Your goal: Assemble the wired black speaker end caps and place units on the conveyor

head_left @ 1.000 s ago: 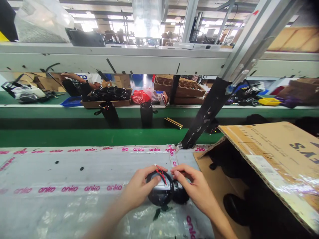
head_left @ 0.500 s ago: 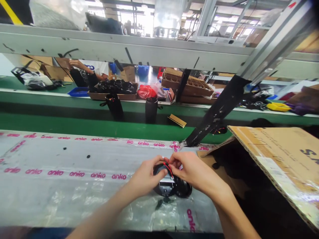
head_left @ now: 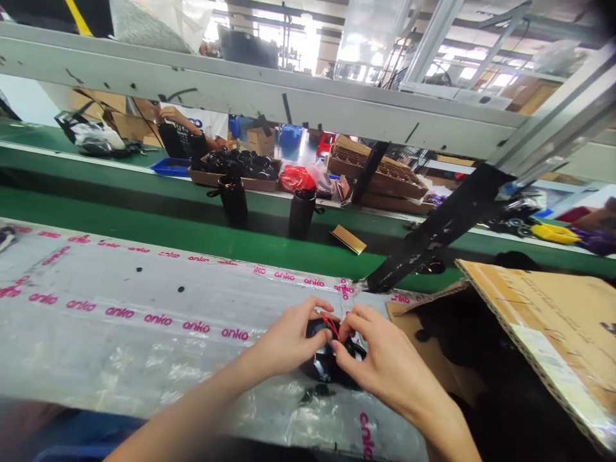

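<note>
A rounded black device [head_left: 321,367] with a shiny plate and thin red wires [head_left: 330,325] on top rests on the plastic-covered table. My left hand [head_left: 291,335] grips its left side, thumb over the top and fingers behind. The fingers of my right hand [head_left: 373,343] are closed at the right side, with thumb and forefinger at the ends of the red wires. Much of the device's right part is hidden behind that hand.
An open cardboard box [head_left: 543,327] stands close on the right, beside a slanted black-wrapped post [head_left: 433,224]. Beyond the table runs a green conveyor belt [head_left: 269,247] bearing black cylinders [head_left: 302,212] and a gold strip [head_left: 348,239]. Another person's hand [head_left: 176,117] shows at far left.
The view has tilted and shifted. My right hand has come lower over the device's right side, covering the round black part there. My left hand still grips the device.
</note>
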A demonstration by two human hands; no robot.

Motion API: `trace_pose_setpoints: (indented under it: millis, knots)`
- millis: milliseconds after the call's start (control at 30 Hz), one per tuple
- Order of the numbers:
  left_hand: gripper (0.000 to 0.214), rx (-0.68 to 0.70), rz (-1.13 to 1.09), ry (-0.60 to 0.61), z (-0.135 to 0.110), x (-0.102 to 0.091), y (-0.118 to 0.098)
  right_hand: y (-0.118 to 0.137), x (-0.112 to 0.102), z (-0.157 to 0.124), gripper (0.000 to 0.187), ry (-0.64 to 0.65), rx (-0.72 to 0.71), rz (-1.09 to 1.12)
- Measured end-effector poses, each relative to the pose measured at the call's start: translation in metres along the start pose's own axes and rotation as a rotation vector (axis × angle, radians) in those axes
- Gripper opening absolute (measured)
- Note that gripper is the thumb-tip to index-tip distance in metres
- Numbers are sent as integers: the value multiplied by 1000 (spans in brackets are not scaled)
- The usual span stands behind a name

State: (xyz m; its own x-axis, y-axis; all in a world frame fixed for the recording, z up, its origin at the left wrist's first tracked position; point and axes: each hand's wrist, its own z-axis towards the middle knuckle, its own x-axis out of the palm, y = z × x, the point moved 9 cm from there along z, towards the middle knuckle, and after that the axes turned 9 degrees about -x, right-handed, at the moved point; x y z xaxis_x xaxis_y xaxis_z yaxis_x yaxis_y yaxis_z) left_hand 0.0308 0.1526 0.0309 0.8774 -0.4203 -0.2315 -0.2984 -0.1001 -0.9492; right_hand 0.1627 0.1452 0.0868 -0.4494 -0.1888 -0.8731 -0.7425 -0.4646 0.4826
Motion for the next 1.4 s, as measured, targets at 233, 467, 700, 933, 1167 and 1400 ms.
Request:
trace_pose_setpoints:
  millis: [233, 467, 700, 933, 1167, 1400]
  knots:
    - [31, -29, -26, -3, -1, -1, 1, -12, 19, -21, 8, -164, 46, -48]
    - [28, -19, -12, -4, -2, -2, -5, -10, 24, -16, 11, -181, -58, 534]
    - [19, 33, -2, 29, -1, 0, -7, -14, 8, -19, 24, 12, -189, 718]
    - [20, 63, -24, -60, -3, -3, -5, -38, 11, 5, 21, -106, 93, 540]
    - [18, 86, 170, -135, -8, -10, -16, -11, 5, 16, 15, 96, 76, 227]
    - [35, 7, 510, 68, 2, -27, -34, -10, 10, 33, 16, 185, 76, 108]
